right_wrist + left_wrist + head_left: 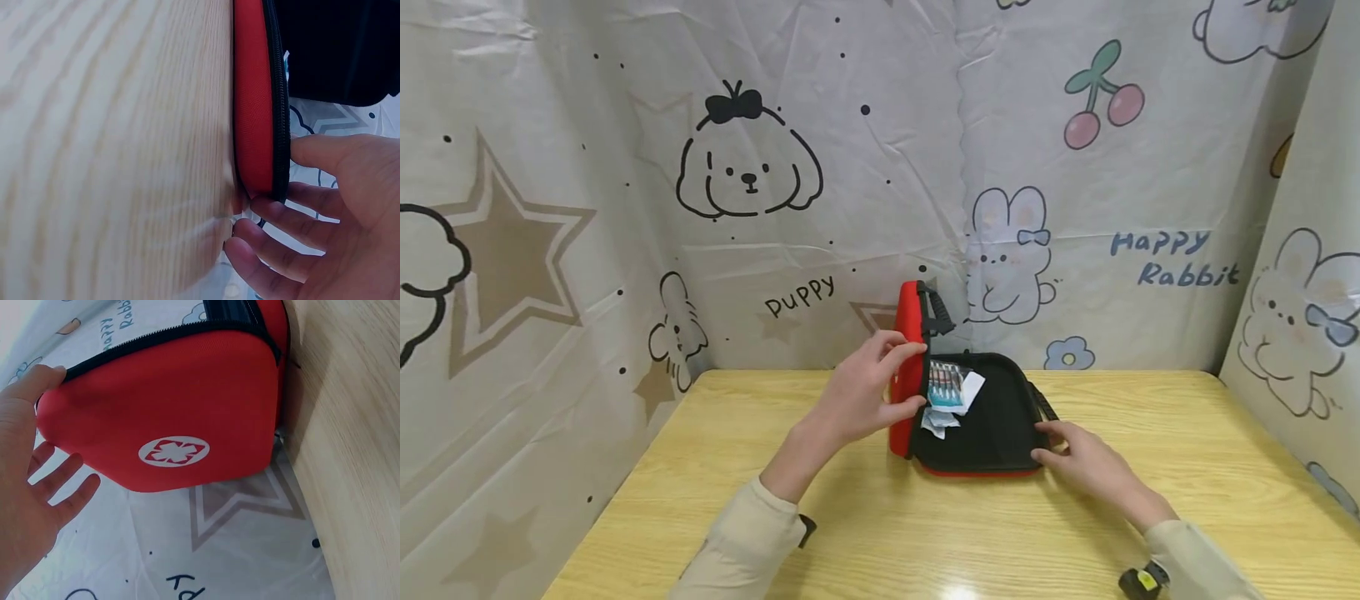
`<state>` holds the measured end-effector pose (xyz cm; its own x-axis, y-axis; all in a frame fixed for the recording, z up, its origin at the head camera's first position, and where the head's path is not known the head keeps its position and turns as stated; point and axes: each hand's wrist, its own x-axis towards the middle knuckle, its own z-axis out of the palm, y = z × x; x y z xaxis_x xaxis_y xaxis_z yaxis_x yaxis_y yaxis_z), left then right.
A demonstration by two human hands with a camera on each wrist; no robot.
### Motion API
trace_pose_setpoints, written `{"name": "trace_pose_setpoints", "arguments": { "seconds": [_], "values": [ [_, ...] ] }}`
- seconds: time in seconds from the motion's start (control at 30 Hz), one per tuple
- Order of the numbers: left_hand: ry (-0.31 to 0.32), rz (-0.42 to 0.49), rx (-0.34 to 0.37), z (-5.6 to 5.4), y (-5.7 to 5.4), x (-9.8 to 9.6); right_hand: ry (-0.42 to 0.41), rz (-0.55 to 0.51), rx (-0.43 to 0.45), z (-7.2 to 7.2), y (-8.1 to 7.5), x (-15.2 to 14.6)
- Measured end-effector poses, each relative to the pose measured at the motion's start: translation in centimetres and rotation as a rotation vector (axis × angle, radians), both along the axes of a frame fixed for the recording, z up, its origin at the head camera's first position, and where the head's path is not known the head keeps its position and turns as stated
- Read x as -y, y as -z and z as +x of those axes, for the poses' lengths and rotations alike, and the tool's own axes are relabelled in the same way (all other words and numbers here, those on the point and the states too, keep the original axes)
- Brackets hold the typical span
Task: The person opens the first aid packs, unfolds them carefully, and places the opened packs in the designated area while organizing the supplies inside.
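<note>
A red first aid case (212,400) with a white emblem stands unzipped on the table, one half raised upright on the left. Its other half lies flat, with the black lining (992,425) facing up. My left hand (868,387) holds the raised half by its edge, thumb on the zipper rim in the left wrist view. At the flat half's right edge, my right hand (1086,462) pinches the rim between thumb and fingers. Inside, near the hinge, are a clear packet of small tubes (946,385) and a crumpled white packet (938,421).
A black carry handle (938,317) sticks out from the raised half, and a dark strap (1043,403) lies by the right edge. The wooden table (1150,408) runs back to a printed cloth (865,183) that hangs behind and on both sides.
</note>
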<state>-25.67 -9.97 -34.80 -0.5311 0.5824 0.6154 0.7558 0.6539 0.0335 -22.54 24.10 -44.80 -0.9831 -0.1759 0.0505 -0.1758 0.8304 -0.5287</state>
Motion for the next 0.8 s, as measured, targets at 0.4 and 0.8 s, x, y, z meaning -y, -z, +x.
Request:
{"name": "trace_pose_setpoints", "arguments": {
  "seconds": [0.4,0.8],
  "values": [
    [-0.072,0.033,0.0,0.7,-0.1,3.1,-0.009,-0.004,0.007,0.3,-0.3,-1.0],
    [-0.136,0.141,0.158,1.7,1.2,6.4,-0.007,-0.034,0.031,0.7,-0.4,-2.0]
  ]
}}
